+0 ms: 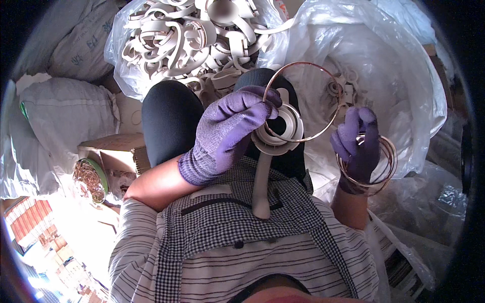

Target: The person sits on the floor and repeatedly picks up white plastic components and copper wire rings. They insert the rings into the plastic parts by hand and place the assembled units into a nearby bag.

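Observation:
A thin copper-coloured ring (339, 101) is pinched at its left side by my left hand (227, 126), which wears a purple knit glove. Behind and below the ring is an off-white plastic part (294, 121) with a round collar and a long handle pointing down over my lap. My left fingertips overlap its collar; I cannot tell whether they grip it too. My right hand (359, 144), in a matching glove, is closed around several loose metal rings (390, 166) hanging about the fingers and wrist.
A clear plastic bag (118, 65) heaped with off-white handled parts (177, 43) stands beyond my knees. To the right a larger open clear bag (404, 91) has a few parts inside. At left sit a cardboard box (113, 146), a green-rimmed roll of wire-like rings (91, 181) and white sacks (70, 108).

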A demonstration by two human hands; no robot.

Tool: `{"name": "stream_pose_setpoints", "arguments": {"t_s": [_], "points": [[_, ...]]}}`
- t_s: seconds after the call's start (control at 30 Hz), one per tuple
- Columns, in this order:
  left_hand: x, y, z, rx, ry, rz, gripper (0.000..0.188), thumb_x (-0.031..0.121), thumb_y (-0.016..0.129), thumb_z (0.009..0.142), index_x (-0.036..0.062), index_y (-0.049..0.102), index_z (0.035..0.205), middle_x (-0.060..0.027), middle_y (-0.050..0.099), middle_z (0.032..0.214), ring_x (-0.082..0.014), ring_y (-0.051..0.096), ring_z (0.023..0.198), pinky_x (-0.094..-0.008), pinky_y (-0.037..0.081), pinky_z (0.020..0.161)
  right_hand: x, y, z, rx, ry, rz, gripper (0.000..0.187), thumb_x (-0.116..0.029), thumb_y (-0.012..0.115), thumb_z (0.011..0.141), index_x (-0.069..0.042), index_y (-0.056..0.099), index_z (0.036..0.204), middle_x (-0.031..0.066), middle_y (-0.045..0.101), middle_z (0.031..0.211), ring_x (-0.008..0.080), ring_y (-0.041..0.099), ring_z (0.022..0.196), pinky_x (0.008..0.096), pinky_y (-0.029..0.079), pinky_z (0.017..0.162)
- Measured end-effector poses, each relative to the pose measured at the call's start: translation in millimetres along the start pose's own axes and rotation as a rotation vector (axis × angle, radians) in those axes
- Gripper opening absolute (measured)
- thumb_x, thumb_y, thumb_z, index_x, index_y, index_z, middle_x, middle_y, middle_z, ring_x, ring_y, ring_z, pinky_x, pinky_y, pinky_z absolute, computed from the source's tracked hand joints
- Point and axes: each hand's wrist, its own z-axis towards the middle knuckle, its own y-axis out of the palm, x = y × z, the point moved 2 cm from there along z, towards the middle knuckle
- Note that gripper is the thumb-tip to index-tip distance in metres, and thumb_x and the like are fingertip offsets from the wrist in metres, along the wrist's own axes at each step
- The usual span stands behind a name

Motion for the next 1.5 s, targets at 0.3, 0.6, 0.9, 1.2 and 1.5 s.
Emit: {"name": "stream_pose_setpoints", "arguments": {"t_s": [0.3,0.6,0.9,1.2,1.5], "points": [[0.0,-5.4,-3.0,-0.008,-0.079,-0.121,0.019,0.008,0.058,0.101,-0.0041,0.068,0.112,-0.0136,0.067,0.121,-0.0246,0.061,0.118,-0.0384,0.044,0.107,15.9,69.2,-5.5,0.187,-0.105,-0.439,0.042,-0.030,0.046,0.107,0.005,0.063,0.120,-0.0003,0.048,0.064,0.0046,0.034,0.048,0.0225,0.028,0.042],[-3.6,-5.8,-4.5,0.023,-0.075,-0.067,0.016,0.008,0.058,0.099,-0.0023,0.068,0.108,-0.0127,0.068,0.118,-0.0204,0.063,0.113,-0.0359,0.047,0.104,8.3,81.7,-7.7,0.288,-0.046,-0.584,0.028,-0.023,0.049,0.105,-0.003,0.069,0.108,-0.0034,0.043,0.058,0.0071,0.036,0.048,0.0241,0.031,0.046],[-2.3,-5.5,-4.5,0.050,-0.044,-0.049,0.015,0.004,0.061,0.098,-0.0029,0.069,0.109,-0.0108,0.068,0.117,-0.0181,0.066,0.109,-0.0332,0.051,0.101,10.7,74.8,3.2,0.088,-0.115,-0.484,0.030,-0.028,0.049,0.106,-0.005,0.067,0.111,-0.0023,0.043,0.058,0.0084,0.038,0.048,0.0238,0.032,0.047],[0.2,-9.1,-2.9,0.003,-0.082,-0.038,0.020,0.008,0.060,0.100,-0.0051,0.068,0.112,-0.0124,0.070,0.116,-0.0183,0.066,0.109,-0.0338,0.051,0.101,13.5,47.5,-5.8,0.240,0.001,-0.265,0.029,-0.021,0.050,0.105,0.002,0.062,0.117,0.0111,0.063,0.081,0.0140,0.055,0.061,0.0290,0.043,0.053],[-1.6,-8.9,2.6,-0.127,0.058,0.043,0.022,0.012,0.060,0.102,-0.0027,0.069,0.116,-0.0169,0.066,0.126,-0.0235,0.064,0.116,-0.0365,0.050,0.103,13.3,43.7,0.8,0.071,-0.087,-0.197,0.021,-0.013,0.053,0.102,0.003,0.061,0.113,0.0095,0.062,0.082,0.0156,0.056,0.063,0.0296,0.043,0.054]]}}
